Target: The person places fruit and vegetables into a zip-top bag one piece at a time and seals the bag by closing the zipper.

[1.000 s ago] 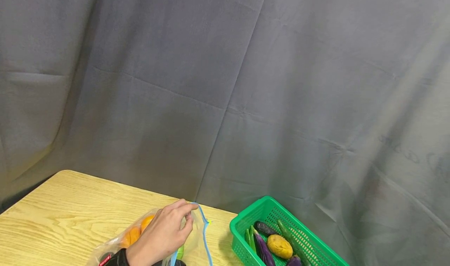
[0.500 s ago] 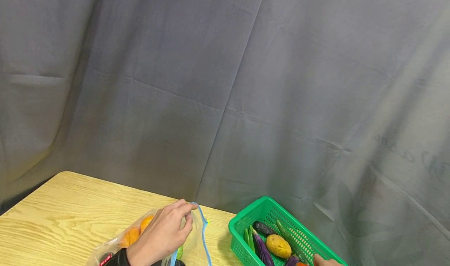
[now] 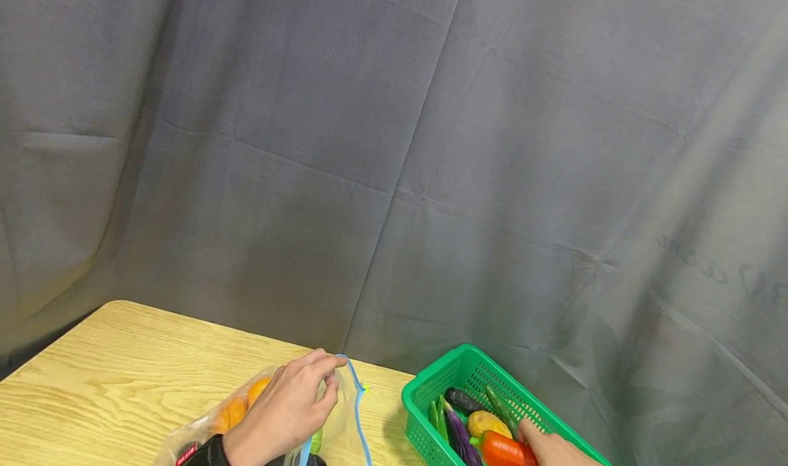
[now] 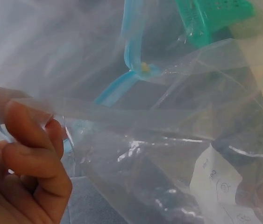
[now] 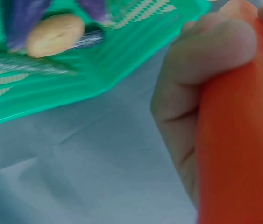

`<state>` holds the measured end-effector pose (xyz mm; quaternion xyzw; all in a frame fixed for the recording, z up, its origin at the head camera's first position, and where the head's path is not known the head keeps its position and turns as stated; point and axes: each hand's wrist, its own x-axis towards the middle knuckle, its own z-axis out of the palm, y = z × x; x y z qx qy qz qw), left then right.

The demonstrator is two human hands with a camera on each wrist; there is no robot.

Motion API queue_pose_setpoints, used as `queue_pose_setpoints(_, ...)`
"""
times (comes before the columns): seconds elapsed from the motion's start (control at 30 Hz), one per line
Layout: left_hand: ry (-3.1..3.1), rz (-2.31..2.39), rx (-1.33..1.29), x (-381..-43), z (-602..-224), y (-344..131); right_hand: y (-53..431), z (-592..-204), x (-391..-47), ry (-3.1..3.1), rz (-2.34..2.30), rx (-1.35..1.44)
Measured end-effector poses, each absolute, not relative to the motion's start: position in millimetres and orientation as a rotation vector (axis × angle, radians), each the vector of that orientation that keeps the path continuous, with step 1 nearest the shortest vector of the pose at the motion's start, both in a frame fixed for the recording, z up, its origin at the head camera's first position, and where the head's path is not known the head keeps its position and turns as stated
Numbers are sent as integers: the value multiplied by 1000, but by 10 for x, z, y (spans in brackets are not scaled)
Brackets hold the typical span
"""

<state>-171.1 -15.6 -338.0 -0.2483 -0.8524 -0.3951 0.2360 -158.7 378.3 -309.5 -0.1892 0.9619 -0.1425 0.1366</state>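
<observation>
My left hand (image 3: 286, 411) pinches the blue-edged mouth of a clear zip bag (image 3: 347, 425) on the table. In the left wrist view its curled fingers (image 4: 35, 163) grip the blue zip strip. Orange round pieces (image 3: 230, 415) and a green piece show through the plastic; the rest of the contents is partly hidden under the hand. My right hand (image 3: 550, 445) grips an orange carrot (image 3: 506, 450) with a short green top, over the green basket (image 3: 425, 421). The right wrist view shows that carrot (image 5: 243, 140) large and close, with fingers round it.
Inside the basket lie a yellow potato (image 3: 483, 423), a purple eggplant (image 3: 458, 435), green pods (image 3: 438, 418), a dark vegetable (image 3: 463, 401) and a cucumber (image 3: 501, 408). Grey cloth (image 3: 394, 144) hangs behind the wooden table (image 3: 123, 370).
My right hand has entered from the lower right and moved left over the basket, bringing the carrot into view. My left hand stays at the bag's mouth.
</observation>
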Motion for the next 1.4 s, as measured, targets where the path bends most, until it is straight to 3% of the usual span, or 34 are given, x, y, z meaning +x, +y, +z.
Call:
queue_pose_setpoints(0.57,-2348,-1106,-681,-1701,-3370,-155,2760,-2864,-1473,2853,-326,-930)
queue_pose_setpoints(0.8,-2386,-1131,-661,-1706,-3354,-164,2376,-2860,-1441,2830,-263,-873)
queue_pose_setpoints(1.1,-2417,-1137,-671,-1707,-3352,-163,2086,-2926,-1509,2837,-155,-890)
queue_pose_setpoints(1.4,-2444,-1145,-663,-1701,-3338,-169,1915,-2966,-1536,2895,-67,-1145)
